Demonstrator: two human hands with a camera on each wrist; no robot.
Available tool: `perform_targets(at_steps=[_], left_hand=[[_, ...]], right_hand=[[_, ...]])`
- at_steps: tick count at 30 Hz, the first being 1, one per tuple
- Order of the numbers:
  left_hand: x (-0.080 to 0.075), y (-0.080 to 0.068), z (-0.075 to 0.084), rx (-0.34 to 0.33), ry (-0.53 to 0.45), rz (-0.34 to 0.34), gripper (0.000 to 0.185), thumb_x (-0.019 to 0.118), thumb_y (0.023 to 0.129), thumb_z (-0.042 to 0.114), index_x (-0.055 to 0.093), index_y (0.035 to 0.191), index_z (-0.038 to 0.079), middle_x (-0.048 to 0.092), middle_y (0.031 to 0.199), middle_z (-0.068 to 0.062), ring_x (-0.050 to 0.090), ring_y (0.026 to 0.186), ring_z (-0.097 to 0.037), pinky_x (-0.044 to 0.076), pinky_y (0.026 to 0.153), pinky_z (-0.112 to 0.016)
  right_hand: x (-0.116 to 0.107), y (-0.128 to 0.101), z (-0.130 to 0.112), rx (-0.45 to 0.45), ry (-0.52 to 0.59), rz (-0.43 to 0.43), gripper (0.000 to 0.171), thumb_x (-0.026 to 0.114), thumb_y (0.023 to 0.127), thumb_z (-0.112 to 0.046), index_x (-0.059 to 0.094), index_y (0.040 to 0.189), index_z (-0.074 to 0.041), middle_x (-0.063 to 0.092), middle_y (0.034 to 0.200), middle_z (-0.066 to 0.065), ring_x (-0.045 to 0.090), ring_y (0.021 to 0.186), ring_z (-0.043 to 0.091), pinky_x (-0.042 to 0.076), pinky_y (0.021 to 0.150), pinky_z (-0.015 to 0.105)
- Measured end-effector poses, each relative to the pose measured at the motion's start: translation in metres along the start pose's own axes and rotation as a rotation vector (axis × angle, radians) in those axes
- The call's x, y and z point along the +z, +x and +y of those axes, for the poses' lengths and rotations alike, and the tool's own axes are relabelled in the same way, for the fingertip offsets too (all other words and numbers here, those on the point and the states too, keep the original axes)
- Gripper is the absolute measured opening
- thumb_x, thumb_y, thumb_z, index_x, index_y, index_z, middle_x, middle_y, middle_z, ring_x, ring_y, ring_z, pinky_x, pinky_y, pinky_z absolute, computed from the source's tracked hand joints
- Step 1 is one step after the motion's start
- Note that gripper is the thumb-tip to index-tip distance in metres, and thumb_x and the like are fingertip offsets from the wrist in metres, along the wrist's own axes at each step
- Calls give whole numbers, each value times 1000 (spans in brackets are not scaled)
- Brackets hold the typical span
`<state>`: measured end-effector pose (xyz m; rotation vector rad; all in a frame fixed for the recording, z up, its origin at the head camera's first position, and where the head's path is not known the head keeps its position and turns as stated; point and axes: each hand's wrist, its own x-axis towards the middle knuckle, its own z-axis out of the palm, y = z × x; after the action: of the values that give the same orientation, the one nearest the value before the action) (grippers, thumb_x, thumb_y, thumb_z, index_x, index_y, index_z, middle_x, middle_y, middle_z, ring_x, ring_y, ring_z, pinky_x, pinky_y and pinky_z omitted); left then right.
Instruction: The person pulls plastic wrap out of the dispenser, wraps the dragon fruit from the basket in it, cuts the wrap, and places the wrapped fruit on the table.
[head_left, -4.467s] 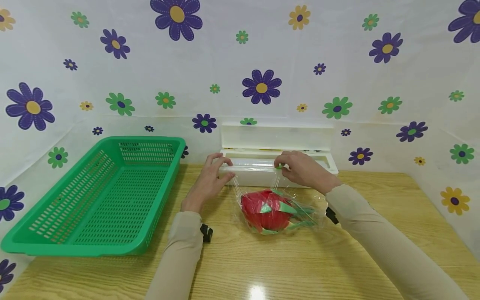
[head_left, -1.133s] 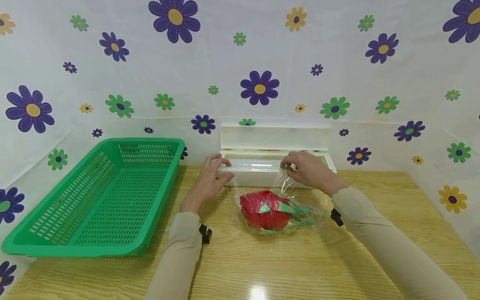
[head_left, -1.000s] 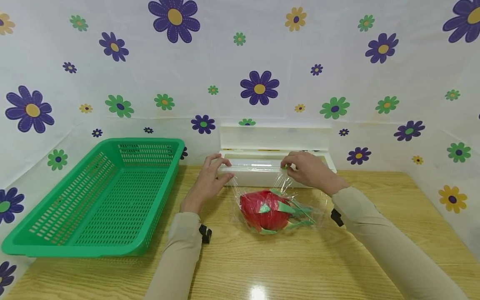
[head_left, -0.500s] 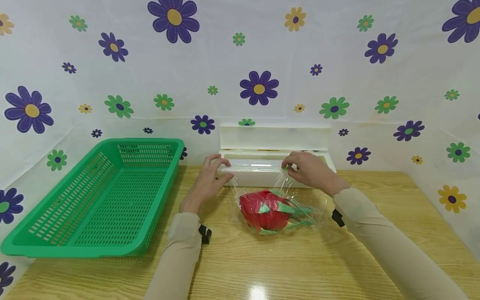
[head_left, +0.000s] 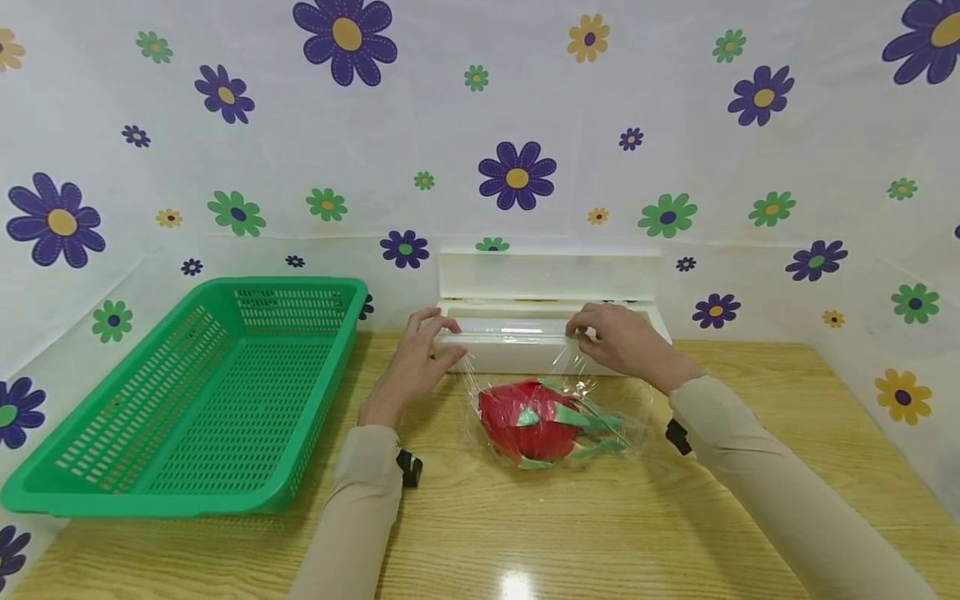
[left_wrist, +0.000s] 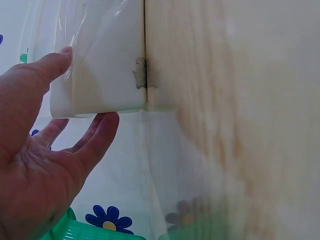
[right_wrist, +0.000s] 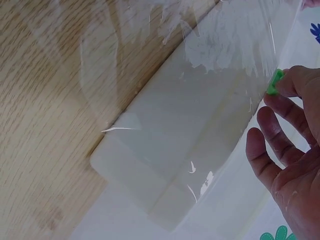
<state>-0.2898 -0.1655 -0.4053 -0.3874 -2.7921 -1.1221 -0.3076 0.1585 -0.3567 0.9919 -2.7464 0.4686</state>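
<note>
Film (head_left: 517,367) stretched from the dispenser (head_left: 555,354) down over the dragon fruit (head_left: 536,421), just nearer than both grips and between them. Fruit lying on the surface (head_left: 600,533), red with green scales, wrapped loosely in the clear sheet.

Left hand (head_left: 412,367) at the dispenser's left end: thumb (left_wrist: 47,70) pressed on the front top edge over the film, fingers (left_wrist: 97,137) reaching round the end of the box, lightly bent, palm clear of the surface. Grip there open, bracing rather than clamping.

Right hand (head_left: 622,337) on top of the dispenser toward its right part, thumb and forefinger pinched together on a small green slider (right_wrist: 273,82) (head_left: 572,333) at the film's right edge; other fingers (right_wrist: 270,155) loosely spread beside it, touching nothing plainly. Grip clamped on the slider.

Dispenser white, long, lid (head_left: 547,275) standing up behind both hands, against the flowered backdrop (head_left: 480,125). Roll seen between the two grips as a shiny strip.

Green basket (head_left: 120,492) well to the left of the left hand, apart from everything else. Beige sleeves (head_left: 352,517) on both arms, a black strap clip at each wrist.
</note>
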Motion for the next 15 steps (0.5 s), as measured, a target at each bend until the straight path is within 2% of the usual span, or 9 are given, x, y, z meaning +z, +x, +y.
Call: perform_targets(at_steps=[6,15], left_hand=[[0,0,1,-5,6,-2,28,62,103,34,56,126,20,22,166,-13,53,134,-44,44,112,-61],[-1,0,1,3,0,-5,28,62,103,34,56,125,18,23,166,-15,42,144,-47,38,116,-63]], right_hand=[[1,0,2,9,-3,10,14,67,93,-2,76,103,-7,76,102,8,68,91,25,59,80,43],[1,-3,3,18,4,9,13,68,93,-3,76,102,-7,75,99,8,66,89,24,59,83,43]])
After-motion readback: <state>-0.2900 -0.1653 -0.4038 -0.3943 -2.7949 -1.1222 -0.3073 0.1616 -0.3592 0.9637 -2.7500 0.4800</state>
